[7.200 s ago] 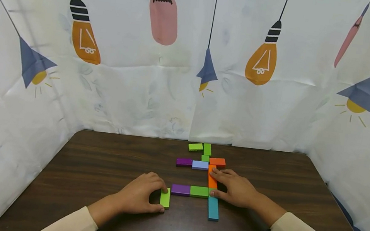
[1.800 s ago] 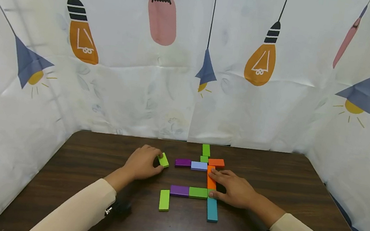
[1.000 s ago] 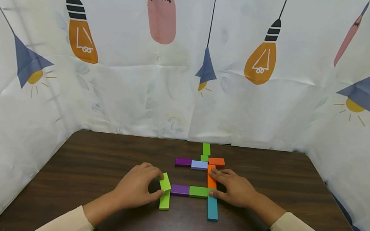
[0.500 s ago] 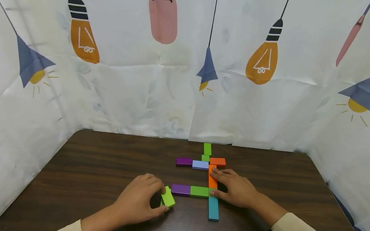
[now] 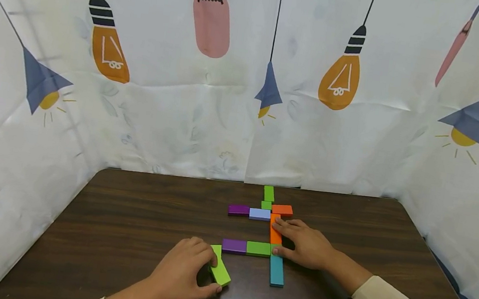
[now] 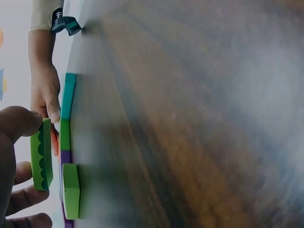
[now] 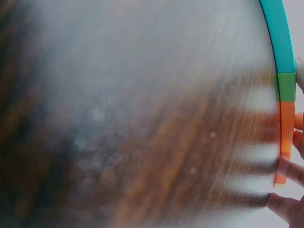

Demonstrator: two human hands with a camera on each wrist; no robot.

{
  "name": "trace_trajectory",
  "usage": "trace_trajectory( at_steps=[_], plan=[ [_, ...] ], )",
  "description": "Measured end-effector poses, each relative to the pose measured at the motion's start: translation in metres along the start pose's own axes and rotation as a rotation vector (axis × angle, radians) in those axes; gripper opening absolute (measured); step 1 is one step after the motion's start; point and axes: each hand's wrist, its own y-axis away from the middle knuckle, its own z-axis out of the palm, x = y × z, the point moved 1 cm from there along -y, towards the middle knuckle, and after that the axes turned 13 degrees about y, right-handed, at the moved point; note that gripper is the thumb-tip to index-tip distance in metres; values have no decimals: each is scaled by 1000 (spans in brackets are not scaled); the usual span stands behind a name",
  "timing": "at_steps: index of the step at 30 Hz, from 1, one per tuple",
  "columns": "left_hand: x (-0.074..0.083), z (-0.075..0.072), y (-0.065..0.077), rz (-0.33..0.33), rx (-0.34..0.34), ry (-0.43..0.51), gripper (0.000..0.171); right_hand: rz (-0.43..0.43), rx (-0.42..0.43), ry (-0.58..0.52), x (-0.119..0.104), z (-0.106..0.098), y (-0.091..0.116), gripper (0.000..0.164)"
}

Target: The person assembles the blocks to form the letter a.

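Observation:
My left hand pinches a lime-green block between thumb and fingers. In the left wrist view this block is off the table and shows a scalloped dark edge. Another lime-green block lies just behind it, partly hidden, at the left end of a purple block. A green block continues that row to the right. My right hand rests with its fingers on an orange block and its thumb by a small green piece, above a teal block.
Farther back, a dark purple block and a light blue block lie in line. Another orange block and two green blocks stand near the far table edge. A printed white cloth hangs behind the brown table.
Since 1.8 s ago my left hand has brought the second lime-green block from the back left toward me, to the lime-green block by the purple one. My right hand stays in place.

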Motion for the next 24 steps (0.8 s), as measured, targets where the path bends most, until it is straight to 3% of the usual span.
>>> trace_trajectory(
  at_steps=[9, 18, 24],
  plan=[
    [7, 5, 7, 66, 34, -36, 39, 4, 0, -8, 1, 1, 1, 86],
    [12, 4, 12, 10, -74, -15, 36, -3, 7, -1, 1, 2, 2, 85],
    [12, 7, 15, 9, -96, -40, 38, -4, 13, -3, 1, 1, 1, 85]
  ],
)
